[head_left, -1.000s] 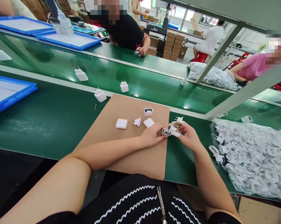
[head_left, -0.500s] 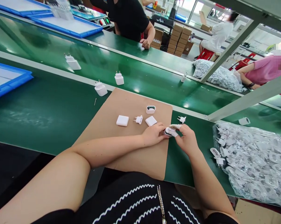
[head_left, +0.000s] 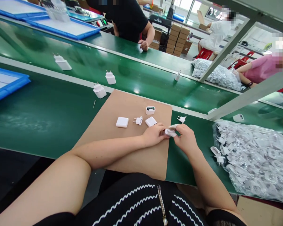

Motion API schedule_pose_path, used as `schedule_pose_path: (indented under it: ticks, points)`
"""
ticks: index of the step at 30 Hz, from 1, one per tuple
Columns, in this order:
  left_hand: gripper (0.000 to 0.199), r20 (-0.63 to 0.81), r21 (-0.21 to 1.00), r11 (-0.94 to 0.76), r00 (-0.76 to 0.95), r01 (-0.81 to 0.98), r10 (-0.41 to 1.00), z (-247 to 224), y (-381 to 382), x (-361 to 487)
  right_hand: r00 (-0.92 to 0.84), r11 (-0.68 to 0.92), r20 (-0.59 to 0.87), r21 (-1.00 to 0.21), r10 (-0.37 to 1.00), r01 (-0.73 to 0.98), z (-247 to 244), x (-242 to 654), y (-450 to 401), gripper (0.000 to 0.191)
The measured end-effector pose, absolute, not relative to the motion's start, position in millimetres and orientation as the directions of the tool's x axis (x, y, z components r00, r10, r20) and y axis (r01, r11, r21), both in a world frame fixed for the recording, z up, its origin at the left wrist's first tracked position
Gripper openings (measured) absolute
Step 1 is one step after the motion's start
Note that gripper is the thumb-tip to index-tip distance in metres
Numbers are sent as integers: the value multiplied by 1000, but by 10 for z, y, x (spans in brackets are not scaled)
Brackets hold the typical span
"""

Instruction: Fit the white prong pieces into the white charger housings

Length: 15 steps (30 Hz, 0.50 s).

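Note:
My left hand (head_left: pixel 154 134) is closed round a white charger housing at the right edge of a brown cardboard sheet (head_left: pixel 134 160). My right hand (head_left: pixel 186 138), with white covers on its thumb and finger, pinches a white plug cap (head_left: pixel 169 132) against the housing's end. Fingers hide most of both parts. Close to my left hand lie a closed-side-up housing (head_left: pixel 151 121), an upright housing (head_left: pixel 150 110) with its dark inside showing, a loose two-pin plug cap (head_left: pixel 138 121) and another white housing (head_left: pixel 122 122). A second plug cap (head_left: pixel 181 119) rests beyond my right hand.
A clear bag of plug caps (head_left: pixel 256 163) spreads across the right. White chargers (head_left: pixel 110 77) ride on the green conveyor (head_left: pixel 136 72) behind a pale rail. A finished-looking charger (head_left: pixel 99 90) and a blue tray (head_left: pixel 12 84) are at left. A slanted metal post (head_left: pixel 240 97) stands right. Co-workers sit across.
The housing's dark opening between my hands is now covered by the white plug cap. Chargers on the conveyor have shifted left. My hands stay in nearly the same place.

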<state>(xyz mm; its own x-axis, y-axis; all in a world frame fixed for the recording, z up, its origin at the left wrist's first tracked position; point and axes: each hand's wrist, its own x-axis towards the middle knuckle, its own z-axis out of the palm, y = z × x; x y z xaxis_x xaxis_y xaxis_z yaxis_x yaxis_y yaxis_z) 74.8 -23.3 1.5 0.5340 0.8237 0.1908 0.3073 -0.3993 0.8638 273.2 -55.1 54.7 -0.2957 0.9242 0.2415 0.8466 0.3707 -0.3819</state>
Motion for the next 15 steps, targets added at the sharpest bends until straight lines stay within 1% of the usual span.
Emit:
schedule_pose_path:
  ticks: [2, 4, 6, 8, 9, 11, 12, 13, 14, 15]
  points:
    - [21, 175, 869, -386, 538, 310, 825, 4, -214, 748, -302, 370, 233, -354, 925, 859, 548, 2725, -521, 18]
    - [22, 160, 874, -373, 541, 311, 826, 5, -201, 747, -299, 366, 227, -368, 927, 855, 533, 2721, -491, 16]
    - [25, 155, 870, -374, 541, 322, 827, 23, -210, 751, -302, 375, 230, -426, 925, 823, 491, 2726, -488, 14]
    - [27, 172, 846, -407, 546, 344, 820, 52, -241, 758, -300, 394, 258, -525, 919, 755, 414, 2756, -522, 16]
    - [27, 184, 831, -428, 551, 356, 814, 64, -258, 759, -288, 400, 280, -577, 916, 712, 363, 2792, -547, 21]
    - [27, 199, 807, -458, 559, 372, 805, 72, -282, 754, -176, 364, 331, -678, 927, 639, 251, 2929, -601, 51]
    - [28, 196, 805, -459, 562, 376, 804, 68, -285, 748, -94, 319, 343, -692, 934, 647, 199, 3039, -632, 60]
    - [29, 192, 804, -459, 566, 378, 802, 61, -282, 742, 22, 221, 334, -671, 942, 708, 155, 3175, -672, 61]
    - [30, 189, 804, -458, 569, 378, 801, 51, -277, 737, 165, 60, 303, -615, 939, 787, 121, 3335, -721, 59]
    - [31, 188, 805, -459, 573, 376, 798, 42, -272, 734, 313, -135, 261, -530, 913, 837, 99, 3510, -781, 59]
